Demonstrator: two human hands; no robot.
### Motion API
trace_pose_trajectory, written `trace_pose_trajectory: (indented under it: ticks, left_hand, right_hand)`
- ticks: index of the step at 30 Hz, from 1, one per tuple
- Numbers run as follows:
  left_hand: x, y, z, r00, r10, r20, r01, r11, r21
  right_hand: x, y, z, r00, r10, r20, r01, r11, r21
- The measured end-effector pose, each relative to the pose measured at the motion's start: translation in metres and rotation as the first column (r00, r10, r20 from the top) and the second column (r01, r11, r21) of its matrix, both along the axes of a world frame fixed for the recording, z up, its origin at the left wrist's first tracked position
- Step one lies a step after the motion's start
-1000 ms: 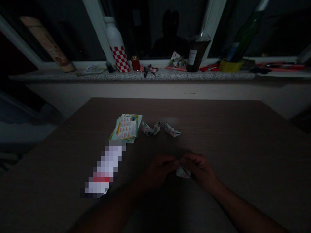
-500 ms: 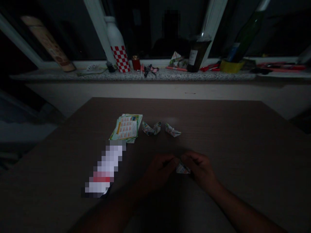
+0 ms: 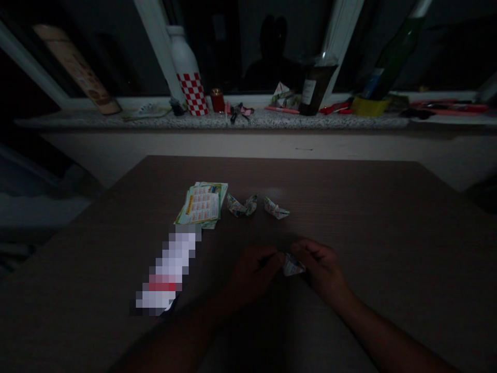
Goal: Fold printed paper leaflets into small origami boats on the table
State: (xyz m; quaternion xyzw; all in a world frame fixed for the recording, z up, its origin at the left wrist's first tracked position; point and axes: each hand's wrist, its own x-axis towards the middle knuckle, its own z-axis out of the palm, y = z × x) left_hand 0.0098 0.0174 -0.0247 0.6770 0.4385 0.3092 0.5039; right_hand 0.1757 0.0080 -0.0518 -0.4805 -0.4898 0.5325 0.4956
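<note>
A small folded piece of printed paper (image 3: pixel 294 266) is pinched between my two hands over the near part of the table. My left hand (image 3: pixel 258 269) grips its left side with thumb and fingers. On the right side, my right hand (image 3: pixel 320 264) holds it the same way. My fingers hide parts of its edges. Beyond the hands lie folded paper boats: a joined-looking pair (image 3: pixel 242 205) and a single paper boat (image 3: pixel 276 208) to its right. A stack of printed paper sheets (image 3: pixel 202 205) lies left of them.
A phone-like object with a blurred bright surface (image 3: pixel 166 269) lies left of my hands on the brown table (image 3: pixel 368 207). Behind it, a stone windowsill (image 3: pixel 155 122) bears a checkered bottle (image 3: pixel 188 72), a plastic cup (image 3: pixel 313 88), a green bottle (image 3: pixel 399 52) and small items.
The folded paper has tilted and its visible face has opened a little between my fingers. My right fingers have shifted slightly away from the left ones. Everything else stays in place.
</note>
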Motion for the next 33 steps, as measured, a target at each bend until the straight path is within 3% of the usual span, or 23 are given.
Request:
trace_pose_trajectory:
  ticks: [33]
  left_hand:
    - [-0.0015, 0.0007, -0.0033, 0.997, -0.072, -0.023, 0.072, 0.997, 0.011]
  right_hand:
    - [0.0024, 0.0031, -0.0025, 0.995, -0.049, -0.090, 0.044, 0.997, -0.056]
